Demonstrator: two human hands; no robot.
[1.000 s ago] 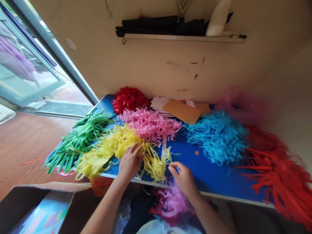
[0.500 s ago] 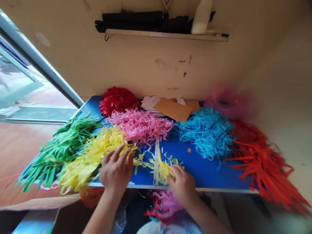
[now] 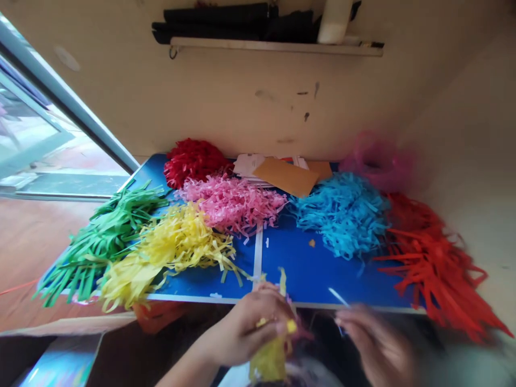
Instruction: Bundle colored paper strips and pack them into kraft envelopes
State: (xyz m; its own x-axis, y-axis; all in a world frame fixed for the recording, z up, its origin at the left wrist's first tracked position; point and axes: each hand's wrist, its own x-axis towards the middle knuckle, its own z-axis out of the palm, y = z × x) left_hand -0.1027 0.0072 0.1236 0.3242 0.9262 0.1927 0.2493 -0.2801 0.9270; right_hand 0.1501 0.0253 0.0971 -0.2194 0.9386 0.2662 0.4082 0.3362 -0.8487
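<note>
Head view, and there it was: a bunch of yellow paper strips (image 3: 269, 355) pinched in the left hand (image 3: 250, 333), fingers and thumb pressed together on it, hanging just past the front edge of the blue table (image 3: 310, 269)! The right hand (image 3: 374, 344) came through blurred, fingers slightly spread, just beside a thin white strip (image 3: 338, 296); whether it had hold of that strip, you couldn't tell. Danger here: a loose pinch could have dropped strips onto the dark cloth (image 3: 318, 338) below the edge, and a careless wrist could have snagged the yellow paper pile (image 3: 181, 242) trailing toward that edge. Room to work? A bare blue stretch lay between that pile and the turquoise paper pile (image 3: 342, 215), with the pink paper pile (image 3: 231, 204) behind. Farther out, the green paper pile (image 3: 105, 242) crowded the left edge, the red paper strips (image 3: 435, 263) spilled over the right, and a cardboard box (image 3: 60, 325) sat low at left.
</note>
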